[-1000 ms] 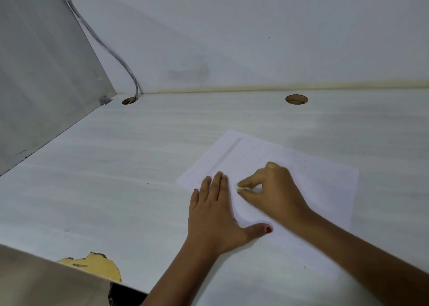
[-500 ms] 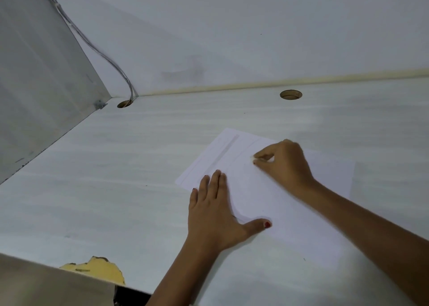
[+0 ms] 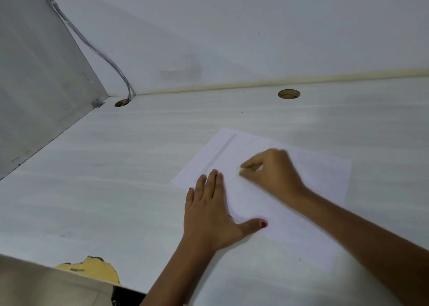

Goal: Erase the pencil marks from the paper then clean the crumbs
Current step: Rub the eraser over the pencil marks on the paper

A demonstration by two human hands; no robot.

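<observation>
A white sheet of paper (image 3: 308, 189) lies on the pale desk (image 3: 116, 178), with a faint grey band near its left edge. My left hand (image 3: 209, 212) lies flat on the paper's near-left part, fingers straight and thumb spread out. My right hand (image 3: 271, 173) is on the middle of the sheet, blurred by motion. It pinches a small pale eraser (image 3: 238, 170) between thumb and fingers, with the eraser's tip on the paper. Pencil marks and crumbs are too faint to make out.
Two round cable holes (image 3: 289, 94) (image 3: 121, 102) sit at the back of the desk, and a grey cable (image 3: 102, 57) runs into the left one. A grey side panel (image 3: 34, 85) closes off the left. The desk's front edge has a chipped yellow patch (image 3: 92, 269).
My right hand slid away across the paper with the eraser, then came back toward my left hand. My left hand stayed pressed flat on the sheet.
</observation>
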